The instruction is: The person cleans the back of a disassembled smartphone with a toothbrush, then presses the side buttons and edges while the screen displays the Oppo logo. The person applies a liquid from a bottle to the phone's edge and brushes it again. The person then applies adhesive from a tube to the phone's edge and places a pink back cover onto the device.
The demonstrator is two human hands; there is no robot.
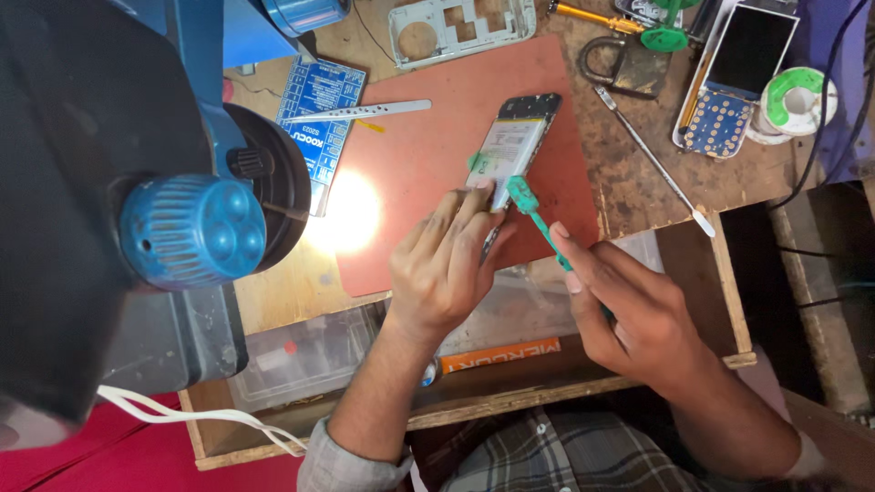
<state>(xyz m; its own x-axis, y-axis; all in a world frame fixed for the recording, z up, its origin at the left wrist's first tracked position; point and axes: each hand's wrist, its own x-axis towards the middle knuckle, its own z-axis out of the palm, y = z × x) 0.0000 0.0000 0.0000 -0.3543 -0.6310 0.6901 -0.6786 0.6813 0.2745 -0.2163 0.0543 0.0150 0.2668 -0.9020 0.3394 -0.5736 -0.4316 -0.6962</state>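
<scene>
An opened phone point(513, 148) lies back-up on a reddish-brown mat point(428, 137), its white battery showing. My left hand point(444, 264) presses fingertips on the phone's near end, holding it down. My right hand point(629, 310) grips a green plastic pry tool point(536, 214) whose flat tip touches the phone's lower right edge.
A blue microscope or lamp head point(191, 228) looms at left, casting a bright spot on the mat. Around the wooden bench lie metal tweezers point(365, 111), a phone frame point(460, 27), a padlock point(620, 62), a thin metal probe point(652, 159), another phone with a keypad board point(738, 77) and a solder reel point(797, 100).
</scene>
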